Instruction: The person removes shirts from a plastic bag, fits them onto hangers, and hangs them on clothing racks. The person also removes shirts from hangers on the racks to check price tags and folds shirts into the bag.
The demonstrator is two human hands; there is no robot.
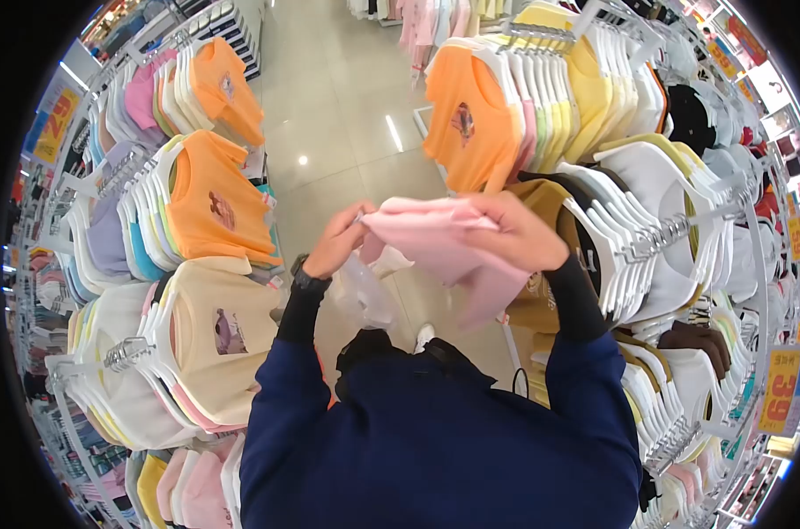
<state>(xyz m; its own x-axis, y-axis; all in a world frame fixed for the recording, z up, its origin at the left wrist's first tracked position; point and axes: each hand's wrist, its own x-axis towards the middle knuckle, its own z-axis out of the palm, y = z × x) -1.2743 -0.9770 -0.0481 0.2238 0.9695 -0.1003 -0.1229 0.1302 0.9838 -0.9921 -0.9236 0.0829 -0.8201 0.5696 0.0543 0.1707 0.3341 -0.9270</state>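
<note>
Grips (332, 245) (521, 231) on probable pink garment (422, 231) — "39" sign (785, 390)

Pink garment (428, 227), matt cloth; floor (329, 123), glossy; white hangers (594, 263), probably plastic.

Pink garment (448, 245) and right fingers (488, 238) blurry

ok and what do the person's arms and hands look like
Both arms wear loose navy blue sleeves, with snug black cuffs reaching toward the wrists. The left hand and right hand are ungloved; a dark watch circles the left wrist.
</note>
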